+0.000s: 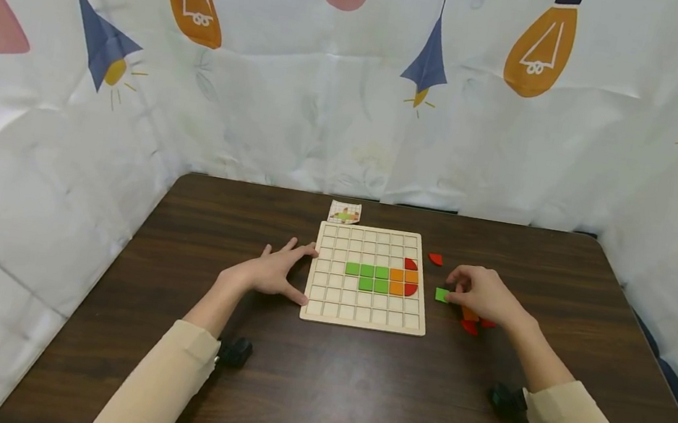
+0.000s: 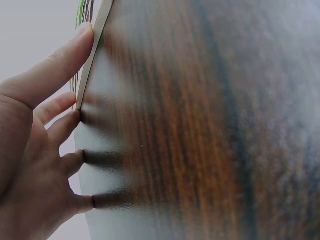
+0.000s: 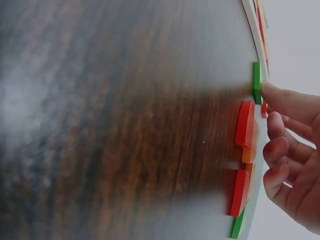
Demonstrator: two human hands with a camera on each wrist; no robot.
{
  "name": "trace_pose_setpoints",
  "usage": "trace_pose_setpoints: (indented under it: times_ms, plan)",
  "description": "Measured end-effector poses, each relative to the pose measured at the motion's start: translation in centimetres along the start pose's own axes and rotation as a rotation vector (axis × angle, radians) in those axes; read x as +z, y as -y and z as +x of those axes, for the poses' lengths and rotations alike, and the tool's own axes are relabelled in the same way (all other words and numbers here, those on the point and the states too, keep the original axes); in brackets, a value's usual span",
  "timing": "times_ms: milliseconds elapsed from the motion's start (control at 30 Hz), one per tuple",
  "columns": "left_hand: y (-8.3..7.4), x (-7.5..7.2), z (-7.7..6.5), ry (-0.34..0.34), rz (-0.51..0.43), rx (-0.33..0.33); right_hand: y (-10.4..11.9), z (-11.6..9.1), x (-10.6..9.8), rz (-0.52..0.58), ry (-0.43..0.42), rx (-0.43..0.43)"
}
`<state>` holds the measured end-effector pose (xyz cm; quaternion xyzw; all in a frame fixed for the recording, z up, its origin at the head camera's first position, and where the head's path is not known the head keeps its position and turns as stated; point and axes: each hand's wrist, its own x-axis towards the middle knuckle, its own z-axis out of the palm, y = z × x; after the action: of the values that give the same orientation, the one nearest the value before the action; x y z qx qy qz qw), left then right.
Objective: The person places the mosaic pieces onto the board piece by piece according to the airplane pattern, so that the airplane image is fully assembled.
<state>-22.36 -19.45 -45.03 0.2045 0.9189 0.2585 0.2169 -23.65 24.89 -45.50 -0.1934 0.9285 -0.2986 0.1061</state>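
A pale wooden grid board (image 1: 324,309) lies on the dark table, with several green squares (image 1: 367,271), orange squares (image 1: 396,276) and two red quarter-round tiles (image 1: 410,290) set in its cells. My left hand (image 1: 267,270) rests spread at the board's left side, thumb and index fingertip against its edge. Right of the board, my right hand (image 1: 484,294) pinches a loose green square tile (image 1: 441,295) by its edge. In the right wrist view the thumb (image 3: 287,102) presses that green tile (image 3: 257,82), and the other fingers are curled.
Under and beside my right hand lie loose red tiles (image 3: 245,122), an orange tile (image 3: 247,154) and another green tile (image 3: 238,224). One red quarter-round piece (image 1: 435,259) lies near the board's upper right. A small picture card (image 1: 345,207) sits behind the board, near the table's back edge.
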Motion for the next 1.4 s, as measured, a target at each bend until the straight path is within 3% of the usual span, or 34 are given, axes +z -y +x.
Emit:
trace_pose_setpoints:
  times_ms: [167, 733, 1400]
  plan:
    - [0.0, 0.0, -0.1, 0.003, -0.005, 0.000, 0.2, 0.1, 0.0, -0.025, -0.023, 0.003]
    - [0.0, -0.1, -0.1, 0.004, -0.019, 0.015, -0.1, 0.3, 0.1, -0.048, 0.026, -0.027]
    - [0.1, 0.0, 0.0, 0.003, -0.024, 0.010, 1.8, 0.6, 0.3, 0.020, 0.014, -0.068]
